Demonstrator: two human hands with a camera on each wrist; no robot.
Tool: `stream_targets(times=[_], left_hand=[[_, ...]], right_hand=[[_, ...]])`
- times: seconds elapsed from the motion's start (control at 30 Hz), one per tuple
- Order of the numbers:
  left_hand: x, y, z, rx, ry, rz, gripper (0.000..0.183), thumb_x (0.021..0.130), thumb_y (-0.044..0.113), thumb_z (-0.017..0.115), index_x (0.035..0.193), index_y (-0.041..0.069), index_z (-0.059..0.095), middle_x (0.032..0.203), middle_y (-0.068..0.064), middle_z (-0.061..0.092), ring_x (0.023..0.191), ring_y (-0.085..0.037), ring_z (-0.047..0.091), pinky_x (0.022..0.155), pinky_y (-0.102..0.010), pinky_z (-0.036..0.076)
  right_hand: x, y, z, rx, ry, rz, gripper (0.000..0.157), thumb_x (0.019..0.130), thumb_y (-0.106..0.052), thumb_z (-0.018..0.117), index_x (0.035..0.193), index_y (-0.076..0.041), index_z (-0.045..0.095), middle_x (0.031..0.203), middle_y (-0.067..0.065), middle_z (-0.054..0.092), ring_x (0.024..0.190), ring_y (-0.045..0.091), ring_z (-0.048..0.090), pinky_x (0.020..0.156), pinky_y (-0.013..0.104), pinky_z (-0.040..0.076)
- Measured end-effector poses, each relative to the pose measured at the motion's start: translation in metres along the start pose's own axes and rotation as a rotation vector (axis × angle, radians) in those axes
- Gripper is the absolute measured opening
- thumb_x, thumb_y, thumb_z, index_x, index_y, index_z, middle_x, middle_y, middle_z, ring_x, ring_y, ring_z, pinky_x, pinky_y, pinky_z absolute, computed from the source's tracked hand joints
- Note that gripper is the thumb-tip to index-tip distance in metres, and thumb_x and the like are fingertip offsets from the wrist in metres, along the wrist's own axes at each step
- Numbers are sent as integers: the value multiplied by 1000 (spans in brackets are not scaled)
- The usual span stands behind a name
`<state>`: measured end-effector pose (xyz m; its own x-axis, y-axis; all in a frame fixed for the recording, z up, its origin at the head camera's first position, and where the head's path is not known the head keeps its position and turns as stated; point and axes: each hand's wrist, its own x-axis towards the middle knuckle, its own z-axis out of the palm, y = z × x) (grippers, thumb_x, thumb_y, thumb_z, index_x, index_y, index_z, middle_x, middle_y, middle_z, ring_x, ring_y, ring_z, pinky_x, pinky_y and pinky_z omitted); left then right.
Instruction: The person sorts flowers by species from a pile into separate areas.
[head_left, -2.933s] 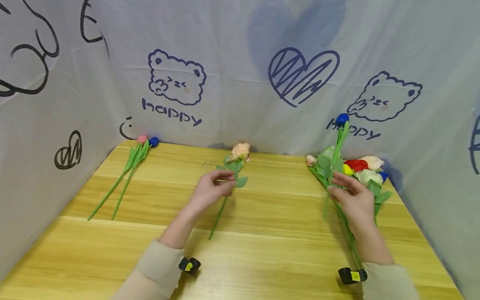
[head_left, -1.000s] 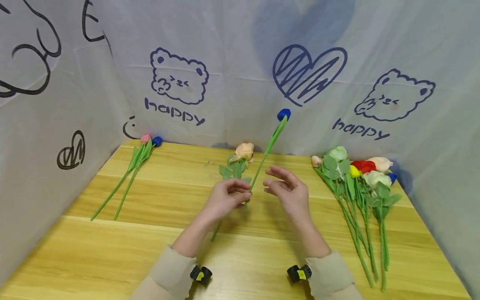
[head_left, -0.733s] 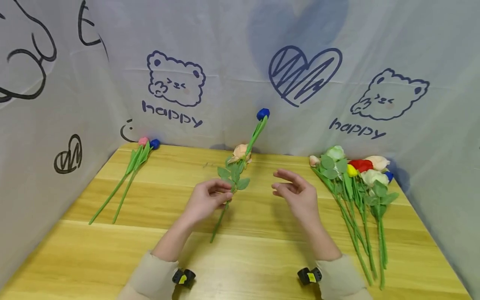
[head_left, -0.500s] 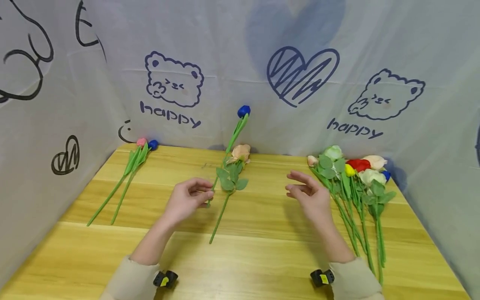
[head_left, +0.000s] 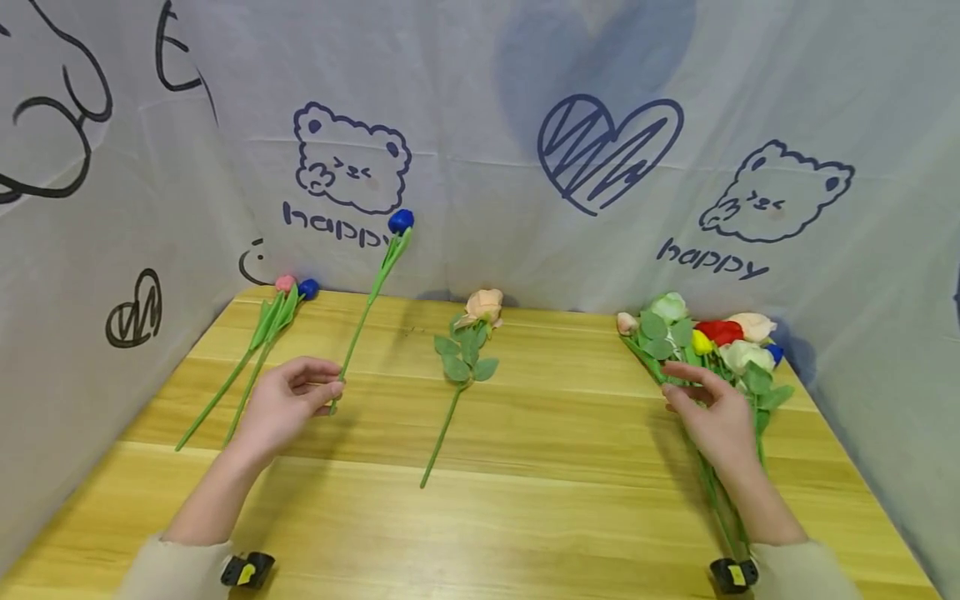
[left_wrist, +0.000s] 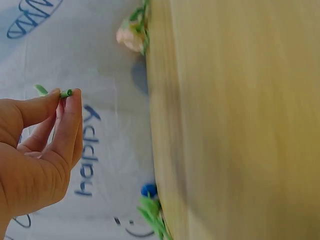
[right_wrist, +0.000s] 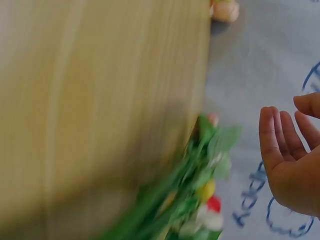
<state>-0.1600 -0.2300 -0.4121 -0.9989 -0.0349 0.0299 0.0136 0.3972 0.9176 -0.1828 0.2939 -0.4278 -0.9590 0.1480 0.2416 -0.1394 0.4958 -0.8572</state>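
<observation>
"While your left hand [head_left: 287, 400] pinches a blue tulip [head_left: 382, 277] low on its stem, thumb against fingertips, what does your right hand [head_left: 712, 417] do?"

"It hovers by the flower bunch [head_left: 681, 332], holding nothing; your fingers there are loosely bent, the thumb apart from them; how high they sit, I cannot tell."

"Which step are you in, then?"

"You seem, I judge, to be mid-transfer; your tulip is held clear of the table [head_left: 525, 508], over its left part; lowering it would call for tipping the stem flat and easing the pinch only once it rests."

"Which way does it point?"

"Its bloom points up and away from you, leaning right; the long axis slants from your fingertips toward the curtain [head_left: 480, 192]; your left wrist view catches the stem's lower end."

"And farther off?"

"Left of your tulip, two tulips [head_left: 279, 321], one pink, one blue, lie with blooms at the back edge; right of it a peach rose [head_left: 468, 346] lies alone; behind everything hangs the curtain, drawn with bears."
</observation>
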Motion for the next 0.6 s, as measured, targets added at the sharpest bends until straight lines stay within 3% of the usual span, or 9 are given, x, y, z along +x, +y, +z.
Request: stream_targets(times=[0.1,0.2,0.33,0.4,0.6], left_hand=[[-2,-11,-15,27,15,-4,35,103,15,68,131,-4,62,119,-20,68,93,-2,69,80,-24,62],[-2,-22,-31,53,16,-18,37,103,17,68,134,-5,61,121,-21,68,93,-1,68,80,-26,62],[-4,-36,-53,114,24,-38,39,104,19,67,134,-6,61,122,-24,68,92,-4,69,78,-29,63],[-4,-43,-63,147,29,-44,38,105,19,66,133,-7,61,122,-25,68,91,-8,69,77,-29,63],[-5,-61,-86,218,36,-61,36,104,16,67,130,-9,62,119,-27,70,86,-13,71,72,-29,63]], right_hand=[[5,15,-18,-72,-25,32,40,101,-26,71,134,-3,67,109,-21,68,87,-2,67,67,22,60],[11,29,-32,-137,-80,83,46,102,-30,68,138,-2,64,121,2,71,84,-2,68,67,26,61],[16,42,-42,-255,-167,128,49,104,-30,65,142,0,60,135,28,62,85,7,70,67,30,62],[19,45,-44,-296,-201,136,49,104,-28,65,142,2,59,131,29,64,84,16,72,64,31,61],[23,51,-45,-381,-261,135,49,103,-25,66,140,5,59,124,30,67,85,22,73,62,31,59]])
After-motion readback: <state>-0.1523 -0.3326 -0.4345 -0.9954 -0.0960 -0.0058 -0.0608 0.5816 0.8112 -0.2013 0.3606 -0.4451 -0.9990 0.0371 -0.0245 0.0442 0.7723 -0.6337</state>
